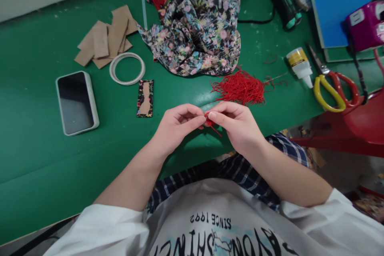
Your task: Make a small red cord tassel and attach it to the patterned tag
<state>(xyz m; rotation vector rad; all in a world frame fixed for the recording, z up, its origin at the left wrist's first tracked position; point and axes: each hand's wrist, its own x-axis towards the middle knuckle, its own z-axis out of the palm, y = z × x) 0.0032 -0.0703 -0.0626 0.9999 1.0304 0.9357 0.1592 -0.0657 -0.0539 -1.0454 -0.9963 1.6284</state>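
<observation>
My left hand (177, 125) and my right hand (237, 125) meet at the near edge of the green table (36, 156). Both pinch a small bundle of red thread (209, 121) between thumb and fingertips; a short loose end hangs below it. Just beyond my right hand lies a loose heap of red threads (240, 88). A crumpled piece of floral fabric (198, 28) sits behind that heap.
A phone (77, 102) lies at the left, with cardboard pieces (105, 40), a tape ring (127, 69) and a fabric-wrapped card (145, 98) nearby. A glue bottle (300, 66), scissors (333, 86), a glue gun (285, 4) and a blue board (339, 4) are at the right.
</observation>
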